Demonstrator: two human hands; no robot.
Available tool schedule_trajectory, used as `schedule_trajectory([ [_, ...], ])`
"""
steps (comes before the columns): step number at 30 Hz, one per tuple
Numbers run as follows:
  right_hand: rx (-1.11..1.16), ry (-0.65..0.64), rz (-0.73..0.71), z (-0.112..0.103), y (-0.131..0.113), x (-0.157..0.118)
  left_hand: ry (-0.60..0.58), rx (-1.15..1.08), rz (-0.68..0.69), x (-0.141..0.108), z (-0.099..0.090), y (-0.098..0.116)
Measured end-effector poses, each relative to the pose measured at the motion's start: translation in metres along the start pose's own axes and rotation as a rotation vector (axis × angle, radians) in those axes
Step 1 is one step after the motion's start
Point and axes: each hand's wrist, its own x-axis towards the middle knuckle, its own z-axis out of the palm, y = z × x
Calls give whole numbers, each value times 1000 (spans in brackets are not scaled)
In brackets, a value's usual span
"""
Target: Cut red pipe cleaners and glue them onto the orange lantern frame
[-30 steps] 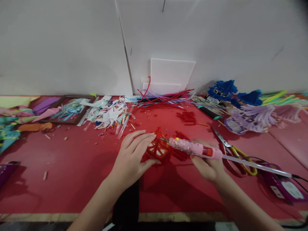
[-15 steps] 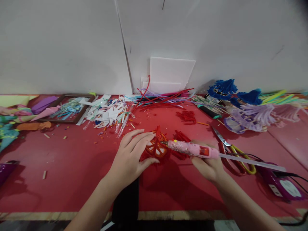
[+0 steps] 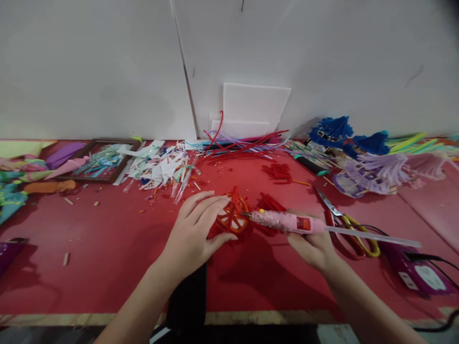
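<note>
My left hand grips the left side of a round red and orange piece with a pale base, thumb in front and fingers behind. My right hand is closed round a pink glue gun, with a clear glue stick sticking out of its rear. The gun's metal tip points left and is at the right part of the round piece; whether it touches cannot be made out. Cut red strips lie just behind the gun.
Scissors and a purple device with cables lie at right. Behind are blue and lilac fringed pieces, a green-black tool, long stems, white scraps and a brown frame. A black object overlaps the front edge.
The glue gun's tip has shifted very slightly right and down on the round piece. My left hand keeps its hold, nearly still.
</note>
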Motion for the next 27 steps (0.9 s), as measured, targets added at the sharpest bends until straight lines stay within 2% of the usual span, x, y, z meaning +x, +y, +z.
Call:
schedule_trajectory([
  [12, 68, -1, 62, -7, 3, -5, 13, 2, 16, 1, -1, -1],
  [19, 78, -4, 2, -11, 3, -7, 5, 5, 8, 1, -2, 0],
  [27, 79, -15, 3, -14, 7, -12, -3, 11, 1, 2, -1, 1],
])
